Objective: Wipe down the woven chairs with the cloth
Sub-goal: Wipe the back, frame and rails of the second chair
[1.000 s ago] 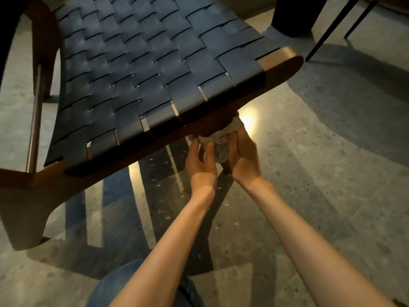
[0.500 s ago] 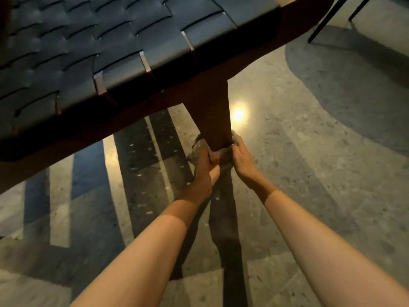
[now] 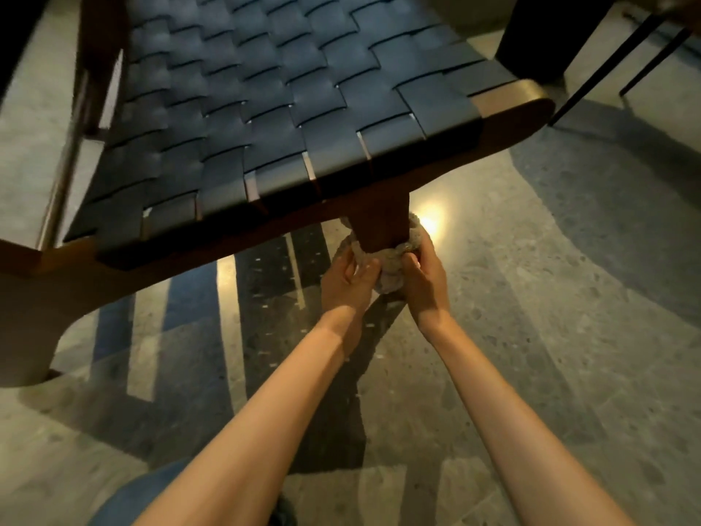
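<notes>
Under the woven chair (image 3: 265, 108), whose dark strap seat fills the upper view above the speckled floor (image 3: 550, 298), your cloth (image 3: 394, 260) is wrapped around its wooden front leg (image 3: 379, 225), with your left hand (image 3: 347, 282) and right hand (image 3: 425, 282) each curled tight, gripping the cloth's ends.

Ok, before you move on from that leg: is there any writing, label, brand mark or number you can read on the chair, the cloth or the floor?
None: no readable text anywhere in view.
The woven seat, the chair leg, the cloth gripped by the left hand and right hand, and the floor show no label, brand or number.
The picture is slightly blurred, so a very small mark could go unseen.
</notes>
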A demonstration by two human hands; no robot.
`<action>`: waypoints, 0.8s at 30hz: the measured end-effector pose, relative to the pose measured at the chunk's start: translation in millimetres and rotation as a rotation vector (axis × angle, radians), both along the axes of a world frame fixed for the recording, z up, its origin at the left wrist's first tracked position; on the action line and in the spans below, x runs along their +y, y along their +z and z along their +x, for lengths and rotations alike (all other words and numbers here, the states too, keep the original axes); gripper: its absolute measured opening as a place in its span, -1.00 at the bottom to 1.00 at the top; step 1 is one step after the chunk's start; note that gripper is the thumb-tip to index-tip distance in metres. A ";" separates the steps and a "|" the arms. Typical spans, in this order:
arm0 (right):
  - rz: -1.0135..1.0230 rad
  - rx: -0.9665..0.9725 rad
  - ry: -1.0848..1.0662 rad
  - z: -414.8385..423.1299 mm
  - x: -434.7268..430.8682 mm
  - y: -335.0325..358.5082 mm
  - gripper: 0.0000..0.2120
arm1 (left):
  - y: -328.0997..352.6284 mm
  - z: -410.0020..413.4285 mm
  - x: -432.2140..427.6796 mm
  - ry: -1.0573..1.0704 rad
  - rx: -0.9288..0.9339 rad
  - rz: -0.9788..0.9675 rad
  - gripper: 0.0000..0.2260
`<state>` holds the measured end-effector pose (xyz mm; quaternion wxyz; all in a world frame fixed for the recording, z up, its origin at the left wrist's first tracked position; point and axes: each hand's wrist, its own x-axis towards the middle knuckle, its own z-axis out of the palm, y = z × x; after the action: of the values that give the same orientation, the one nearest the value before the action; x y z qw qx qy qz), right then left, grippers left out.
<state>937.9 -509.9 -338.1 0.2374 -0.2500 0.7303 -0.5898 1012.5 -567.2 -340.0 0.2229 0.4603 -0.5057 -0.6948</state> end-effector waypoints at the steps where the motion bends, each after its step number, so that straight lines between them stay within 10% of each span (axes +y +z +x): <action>1: -0.017 0.032 -0.019 3.2 -1.5 9.2 -0.48 | 8.2 1.0 -0.5 0.054 0.012 0.039 -0.57; 7: -0.088 0.118 -0.215 21.0 -7.5 45.4 -0.67 | 53.2 12.9 1.1 0.288 0.283 0.237 -0.66; 24: -0.133 -0.092 -0.620 59.6 -29.5 61.1 -0.69 | 93.3 34.2 -19.2 0.271 0.174 0.418 -0.76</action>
<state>997.5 -539.4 -277.0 0.0623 -0.0034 0.7200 -0.6911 1046.7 -586.4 -246.7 0.2565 0.4984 -0.2641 -0.7849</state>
